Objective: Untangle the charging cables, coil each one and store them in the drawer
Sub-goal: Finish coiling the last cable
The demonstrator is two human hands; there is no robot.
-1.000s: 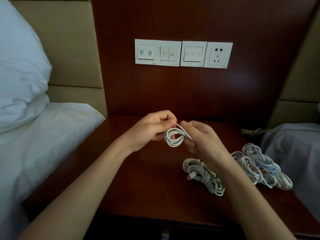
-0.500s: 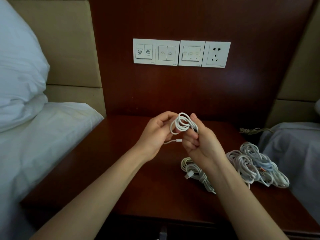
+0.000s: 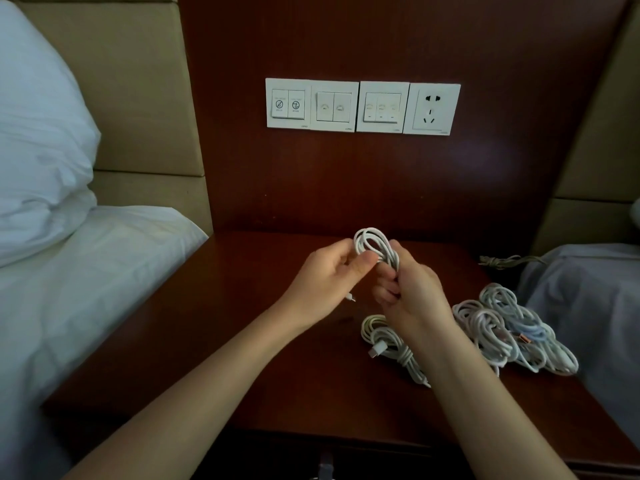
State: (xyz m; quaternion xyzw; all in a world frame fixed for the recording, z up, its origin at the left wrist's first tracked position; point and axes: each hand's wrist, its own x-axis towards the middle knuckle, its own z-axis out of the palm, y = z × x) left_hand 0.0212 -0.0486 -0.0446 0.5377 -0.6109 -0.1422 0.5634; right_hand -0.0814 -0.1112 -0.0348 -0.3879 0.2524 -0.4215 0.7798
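Head view — coil (image 3: 375,245) held above the table (image 3: 242,323); your left hand (image 3: 329,278) pinches its waist, your right hand (image 3: 412,292) grips below. Wind the dangling plug (image 3: 351,298) round snugly — keep the loops flat.

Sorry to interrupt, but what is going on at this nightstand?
A person holds a looped white charging cable above the nightstand: the right hand grips the loops, the left hand pinches the cable beside them. A loose bundle and a larger pile of white cables lie on it, not yet stored.

Hotel bedroom: pillow (image 3: 38,161), padded headboard (image 3: 138,98), bedside switch panel (image 3: 362,106).
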